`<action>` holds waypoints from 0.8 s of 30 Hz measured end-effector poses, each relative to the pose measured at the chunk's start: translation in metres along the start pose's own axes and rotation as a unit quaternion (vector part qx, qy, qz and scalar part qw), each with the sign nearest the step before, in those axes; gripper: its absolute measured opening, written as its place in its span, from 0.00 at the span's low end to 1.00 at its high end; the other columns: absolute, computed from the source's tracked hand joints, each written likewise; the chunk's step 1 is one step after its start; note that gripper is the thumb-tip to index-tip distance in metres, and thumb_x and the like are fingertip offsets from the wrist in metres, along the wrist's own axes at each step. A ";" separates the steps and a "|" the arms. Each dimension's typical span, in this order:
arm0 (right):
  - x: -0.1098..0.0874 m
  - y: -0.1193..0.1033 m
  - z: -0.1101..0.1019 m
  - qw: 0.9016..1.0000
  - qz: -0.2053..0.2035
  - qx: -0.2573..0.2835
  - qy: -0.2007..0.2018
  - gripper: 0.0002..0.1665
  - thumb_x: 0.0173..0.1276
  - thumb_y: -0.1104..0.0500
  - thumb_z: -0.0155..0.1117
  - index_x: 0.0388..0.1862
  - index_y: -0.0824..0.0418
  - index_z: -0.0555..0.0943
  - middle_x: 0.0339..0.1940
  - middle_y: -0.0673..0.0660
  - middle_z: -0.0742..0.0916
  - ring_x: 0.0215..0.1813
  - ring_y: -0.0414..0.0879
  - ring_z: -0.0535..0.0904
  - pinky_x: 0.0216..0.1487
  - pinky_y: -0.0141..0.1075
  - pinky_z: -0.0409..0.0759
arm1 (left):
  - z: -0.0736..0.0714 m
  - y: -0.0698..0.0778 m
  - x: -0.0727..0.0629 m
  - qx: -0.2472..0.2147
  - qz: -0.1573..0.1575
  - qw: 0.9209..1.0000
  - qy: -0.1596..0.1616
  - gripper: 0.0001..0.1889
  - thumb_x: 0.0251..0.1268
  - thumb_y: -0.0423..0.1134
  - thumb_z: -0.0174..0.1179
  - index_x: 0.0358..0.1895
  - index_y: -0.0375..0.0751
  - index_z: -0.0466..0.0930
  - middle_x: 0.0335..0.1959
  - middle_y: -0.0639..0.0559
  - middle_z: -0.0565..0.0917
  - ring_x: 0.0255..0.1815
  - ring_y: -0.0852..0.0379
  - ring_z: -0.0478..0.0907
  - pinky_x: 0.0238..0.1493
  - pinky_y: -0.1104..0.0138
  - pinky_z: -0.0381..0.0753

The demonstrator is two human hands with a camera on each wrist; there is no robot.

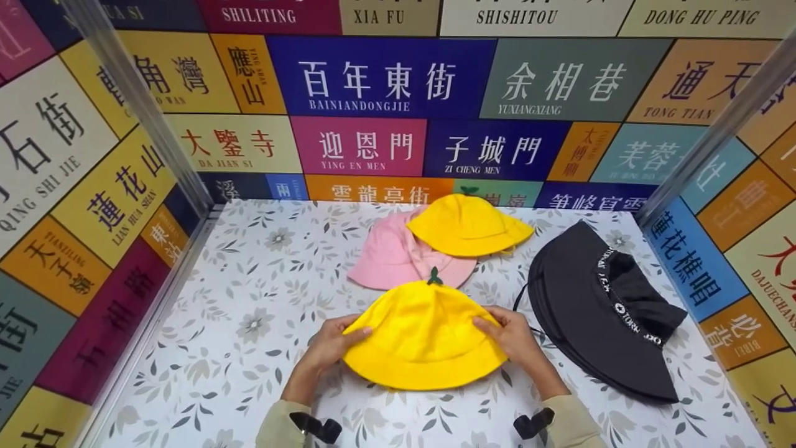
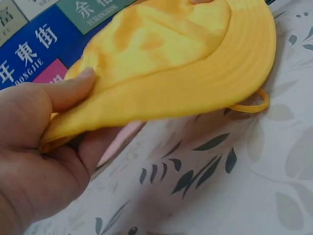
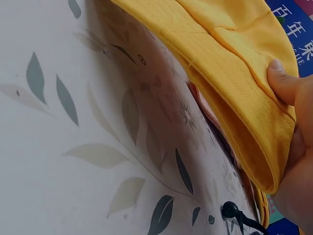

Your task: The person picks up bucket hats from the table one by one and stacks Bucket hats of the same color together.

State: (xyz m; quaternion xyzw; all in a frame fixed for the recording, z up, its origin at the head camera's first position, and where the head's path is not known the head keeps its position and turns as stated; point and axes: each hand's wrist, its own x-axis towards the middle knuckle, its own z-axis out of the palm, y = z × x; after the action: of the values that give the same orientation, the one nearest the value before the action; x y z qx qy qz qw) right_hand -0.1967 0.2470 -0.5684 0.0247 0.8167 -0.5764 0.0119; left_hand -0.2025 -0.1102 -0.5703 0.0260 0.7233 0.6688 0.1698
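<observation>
Both hands hold a yellow bucket hat (image 1: 423, 336) by opposite ends of its brim, with a small green sprout (image 1: 435, 276) on its crown. My left hand (image 1: 336, 341) pinches the left end, thumb on top and fingers beneath, as the left wrist view shows. At the right end, my right hand (image 1: 511, 330) grips the brim the same way, its thumb (image 3: 281, 81) on the yellow cloth. In the wrist views the brim is lifted over the table, and a thin yellow loop (image 2: 254, 104) hangs under it.
Behind lies a pink hat (image 1: 382, 252), partly covered by a second yellow hat (image 1: 469, 224) with a green sprout. On the right rests a stack of black hats (image 1: 597, 317) with a lettered band and a black cord. The table (image 1: 205, 348) has a leaf-patterned cover; printed panels wall it in.
</observation>
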 end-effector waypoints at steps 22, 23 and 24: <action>0.008 0.012 -0.014 0.999 0.020 -0.002 0.032 0.17 0.66 0.55 0.71 0.49 0.64 0.87 0.44 0.57 0.90 0.42 0.33 0.84 0.46 0.23 0.81 | 0.003 -0.006 0.002 0.044 0.043 0.998 -0.001 0.19 0.65 0.34 0.64 0.59 0.37 0.82 0.54 0.40 0.87 0.43 0.57 0.82 0.50 0.71 0.82; 0.008 0.012 -0.016 0.999 0.023 0.000 0.033 0.18 0.67 0.54 0.71 0.49 0.65 0.87 0.44 0.56 0.90 0.42 0.33 0.84 0.45 0.24 0.81 | 0.002 -0.007 0.003 0.046 0.048 0.998 -0.002 0.19 0.65 0.34 0.64 0.59 0.37 0.82 0.54 0.40 0.87 0.43 0.58 0.82 0.50 0.71 0.81; 0.008 0.012 -0.017 0.999 0.027 0.002 0.036 0.18 0.67 0.53 0.71 0.48 0.65 0.87 0.43 0.56 0.90 0.41 0.34 0.84 0.44 0.24 0.81 | 0.002 -0.007 0.003 0.047 0.053 0.997 -0.002 0.19 0.65 0.34 0.65 0.59 0.36 0.82 0.54 0.39 0.87 0.43 0.57 0.82 0.50 0.72 0.81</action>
State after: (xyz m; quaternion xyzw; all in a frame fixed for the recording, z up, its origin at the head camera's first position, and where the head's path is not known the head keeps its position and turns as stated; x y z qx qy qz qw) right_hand -0.2040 0.2675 -0.5748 0.0673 0.8145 -0.5763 -0.0020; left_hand -0.2031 -0.1084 -0.5782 0.0740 0.7513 0.6419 0.1342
